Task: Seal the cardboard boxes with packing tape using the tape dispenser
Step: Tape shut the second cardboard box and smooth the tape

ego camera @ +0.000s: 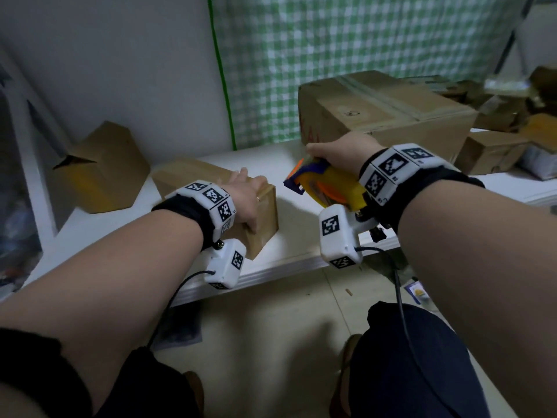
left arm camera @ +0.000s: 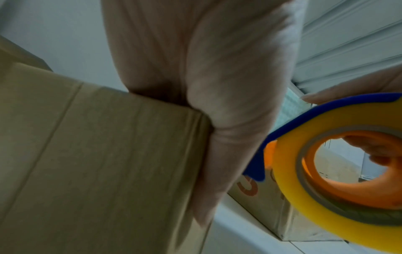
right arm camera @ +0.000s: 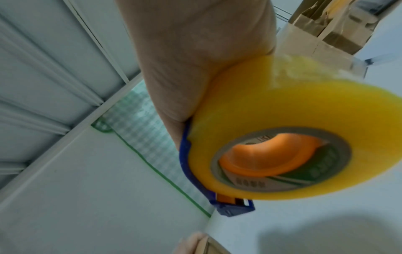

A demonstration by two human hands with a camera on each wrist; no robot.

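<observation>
A small closed cardboard box lies on the white table near its front edge. My left hand grips the box's near right corner, fingers over the top and thumb down the side; in the left wrist view the palm wraps the box's edge. My right hand holds the tape dispenser in the air just right of the box. The dispenser has a blue frame, an orange core and a yellow tape roll, and its blue front end points toward the box.
A large taped cardboard box stands behind my right hand. A tilted open box leans at the left by the wall. More boxes and packages pile up at the far right. A green checked curtain hangs behind.
</observation>
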